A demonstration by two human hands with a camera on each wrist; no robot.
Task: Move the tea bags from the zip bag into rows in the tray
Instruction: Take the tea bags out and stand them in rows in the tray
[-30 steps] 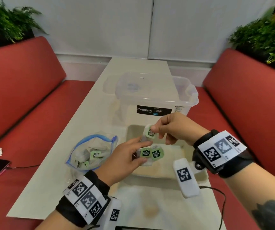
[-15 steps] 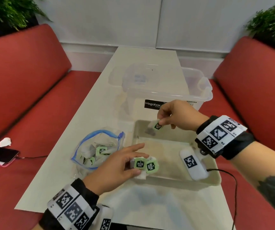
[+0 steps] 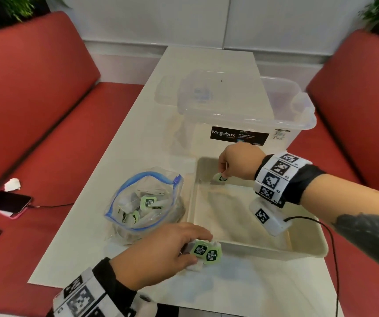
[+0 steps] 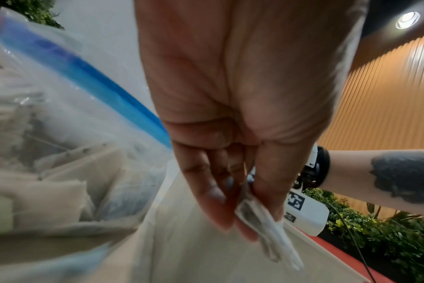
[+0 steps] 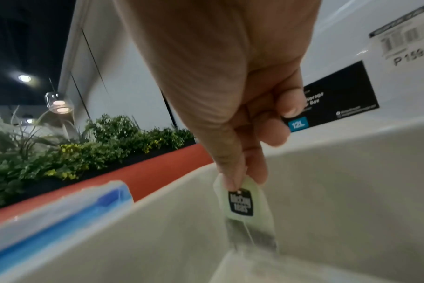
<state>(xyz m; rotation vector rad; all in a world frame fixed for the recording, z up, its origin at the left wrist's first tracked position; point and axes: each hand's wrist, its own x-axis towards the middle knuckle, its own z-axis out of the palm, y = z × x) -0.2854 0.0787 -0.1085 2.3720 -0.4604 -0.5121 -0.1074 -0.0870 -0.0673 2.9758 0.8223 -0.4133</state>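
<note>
We cannot read the far corner of the tray (image 3: 307, 250), which the right hand (image 3: 238, 161) covers while pinching one tea bag (image 3: 221, 177) by its green tag, the bag hanging just above the floor. The left hand (image 3: 158, 250) pinches two tea bags (image 3: 205, 251) at the near rim. On the pale counter (image 3: 106, 179), between red benches (image 3: 35, 92), the open zip bag (image 3: 145, 202) holds more; behind stands a clear box (image 3: 248, 115).
</note>
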